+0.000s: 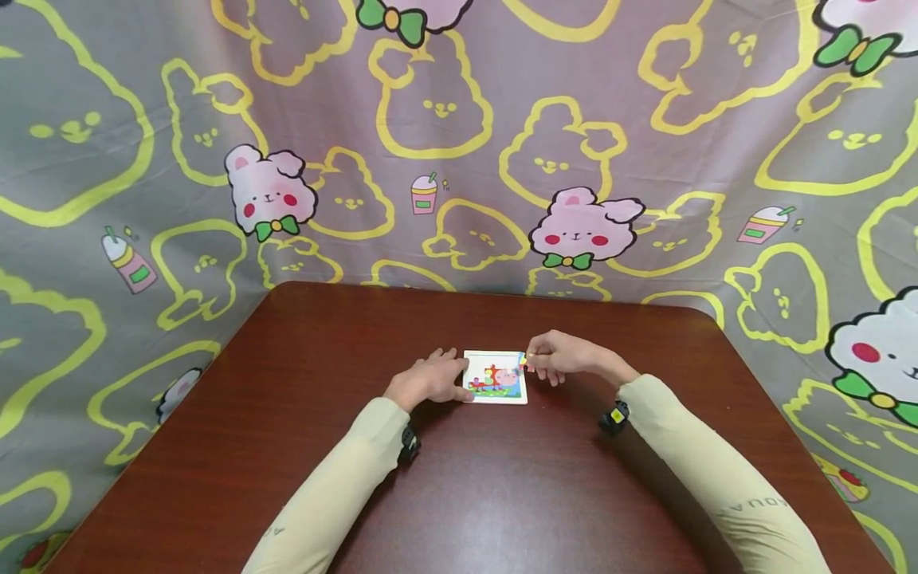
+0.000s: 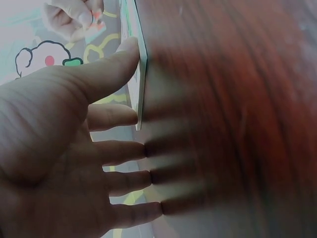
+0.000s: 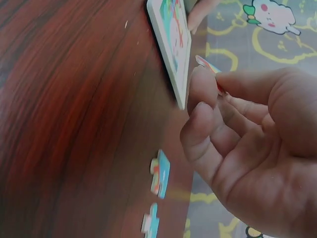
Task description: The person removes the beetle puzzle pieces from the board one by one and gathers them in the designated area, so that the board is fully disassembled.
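A small jigsaw puzzle board with a white frame lies on the table, its lower part filled with a colourful cartoon picture and its upper part mostly white. My left hand rests at its left side with fingers spread and straight, the thumb on the frame's edge and other fingertips on the tabletop. Just past the frame's right side, my right hand pinches a puzzle piece between thumb and forefinger, partly hidden by the fingertips.
In the right wrist view, a loose puzzle piece lies on the table below the right hand, with another piece beside it. The brown wooden table ends at a patterned cloth hanging behind it.
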Demonstrator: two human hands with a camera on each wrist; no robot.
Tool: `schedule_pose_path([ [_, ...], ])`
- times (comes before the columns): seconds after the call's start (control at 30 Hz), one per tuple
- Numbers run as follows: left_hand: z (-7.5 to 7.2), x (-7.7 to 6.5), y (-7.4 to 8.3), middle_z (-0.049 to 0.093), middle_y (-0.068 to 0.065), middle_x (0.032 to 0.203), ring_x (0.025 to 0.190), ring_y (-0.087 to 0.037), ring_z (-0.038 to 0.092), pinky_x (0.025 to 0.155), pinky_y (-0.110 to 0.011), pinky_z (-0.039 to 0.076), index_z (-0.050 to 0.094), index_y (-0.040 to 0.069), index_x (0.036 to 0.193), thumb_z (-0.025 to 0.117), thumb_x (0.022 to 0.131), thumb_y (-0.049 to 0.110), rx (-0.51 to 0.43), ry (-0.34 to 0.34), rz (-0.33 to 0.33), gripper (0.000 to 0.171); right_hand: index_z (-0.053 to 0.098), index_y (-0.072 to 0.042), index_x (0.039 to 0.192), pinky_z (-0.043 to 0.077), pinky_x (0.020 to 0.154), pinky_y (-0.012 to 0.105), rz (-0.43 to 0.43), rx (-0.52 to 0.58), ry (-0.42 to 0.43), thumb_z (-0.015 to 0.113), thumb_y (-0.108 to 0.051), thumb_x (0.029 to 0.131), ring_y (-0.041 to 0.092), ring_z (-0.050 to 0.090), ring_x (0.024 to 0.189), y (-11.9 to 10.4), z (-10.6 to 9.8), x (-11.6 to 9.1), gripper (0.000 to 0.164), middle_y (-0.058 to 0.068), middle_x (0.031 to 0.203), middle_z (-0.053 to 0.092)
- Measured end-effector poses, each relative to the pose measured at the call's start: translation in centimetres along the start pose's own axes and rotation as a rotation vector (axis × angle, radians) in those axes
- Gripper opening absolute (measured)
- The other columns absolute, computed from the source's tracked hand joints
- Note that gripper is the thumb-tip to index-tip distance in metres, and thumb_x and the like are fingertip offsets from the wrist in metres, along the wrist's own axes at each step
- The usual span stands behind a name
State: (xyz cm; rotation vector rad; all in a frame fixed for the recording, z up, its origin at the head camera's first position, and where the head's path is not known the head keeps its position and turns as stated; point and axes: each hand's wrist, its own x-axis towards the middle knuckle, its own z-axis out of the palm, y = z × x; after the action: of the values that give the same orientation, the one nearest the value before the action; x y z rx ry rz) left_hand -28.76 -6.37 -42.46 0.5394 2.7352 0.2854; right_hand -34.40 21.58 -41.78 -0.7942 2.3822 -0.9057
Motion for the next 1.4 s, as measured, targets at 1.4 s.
schedule_pose_path([
  [1.4, -0.5, 0.2, 0.5, 0.023, -0.014, 0.163, 0.151, -0.037, 0.018, 0.118, -0.058, 0.025, 0.039, 0.017, 0.152, 0.065, 0.091, 0.049, 0.006, 0.006, -0.013, 0.073, 0.066, -0.006, 0.081, 0.041, 0.040, 0.024, 0.232, -0.095, -0.146, 0.066, -0.030, 0.094, 0.011, 0.053, 0.043, 4.5, -3.0, -2.9, 0.027, -0.001, 0.059, 0.052],
])
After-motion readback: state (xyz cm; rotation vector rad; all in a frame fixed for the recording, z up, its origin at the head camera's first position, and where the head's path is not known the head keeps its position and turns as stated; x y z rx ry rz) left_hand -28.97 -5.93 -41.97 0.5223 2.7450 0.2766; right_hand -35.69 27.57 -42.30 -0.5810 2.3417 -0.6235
